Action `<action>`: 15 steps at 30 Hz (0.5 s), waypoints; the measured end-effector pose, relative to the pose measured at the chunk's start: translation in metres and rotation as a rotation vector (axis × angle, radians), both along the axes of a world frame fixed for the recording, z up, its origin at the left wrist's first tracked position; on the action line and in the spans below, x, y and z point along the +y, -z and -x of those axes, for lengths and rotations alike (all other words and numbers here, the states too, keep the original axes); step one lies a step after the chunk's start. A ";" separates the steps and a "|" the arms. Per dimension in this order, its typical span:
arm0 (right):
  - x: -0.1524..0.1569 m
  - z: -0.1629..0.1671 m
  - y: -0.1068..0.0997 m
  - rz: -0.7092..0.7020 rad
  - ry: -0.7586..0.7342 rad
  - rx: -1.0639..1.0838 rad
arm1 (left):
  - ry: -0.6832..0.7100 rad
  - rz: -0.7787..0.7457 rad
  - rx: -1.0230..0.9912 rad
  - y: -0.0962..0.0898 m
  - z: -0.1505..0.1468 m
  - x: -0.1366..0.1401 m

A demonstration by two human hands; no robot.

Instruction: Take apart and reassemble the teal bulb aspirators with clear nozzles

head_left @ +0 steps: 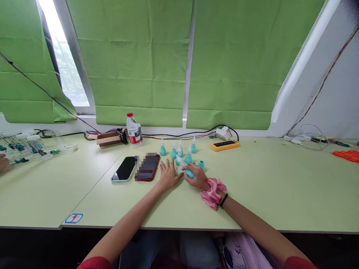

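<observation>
My right hand (pixel 198 177), with a pink scrunchie and a black band at the wrist, is closed around a teal bulb with a clear nozzle (pixel 190 173), tilted toward the upper left. Fingers spread, my left hand (pixel 168 175) lies on the table just left of it, its thumb near a small clear piece (pixel 180 169) that is partly hidden. Several teal bulbs with clear tips (pixel 162 150) stand upright beyond my hands. A teal bulb with an open top (pixel 201 164) is behind my right hand.
Two phones, one pale-cased (pixel 123 170) and one red-cased (pixel 147 168), lie left of my left hand. Behind are a red-capped bottle (pixel 133 130), a cardboard box (pixel 108 139) and a yellow multimeter-like device (pixel 225 145). Another person's hand (pixel 3 162) is among clear tubes at far left.
</observation>
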State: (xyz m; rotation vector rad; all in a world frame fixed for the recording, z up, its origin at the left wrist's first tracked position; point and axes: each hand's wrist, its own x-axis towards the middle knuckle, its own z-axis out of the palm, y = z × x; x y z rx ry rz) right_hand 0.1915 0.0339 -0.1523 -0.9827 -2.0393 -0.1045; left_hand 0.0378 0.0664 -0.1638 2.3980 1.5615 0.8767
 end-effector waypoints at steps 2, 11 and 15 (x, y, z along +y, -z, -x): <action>-0.001 0.000 -0.001 0.004 -0.003 0.004 | 0.035 -0.030 -0.075 -0.003 -0.001 -0.003; -0.002 0.002 -0.003 0.018 -0.058 0.035 | 0.128 -0.050 -0.381 -0.028 0.003 -0.011; -0.005 0.001 -0.005 0.023 -0.121 0.035 | 0.238 0.058 -0.515 -0.035 0.007 -0.007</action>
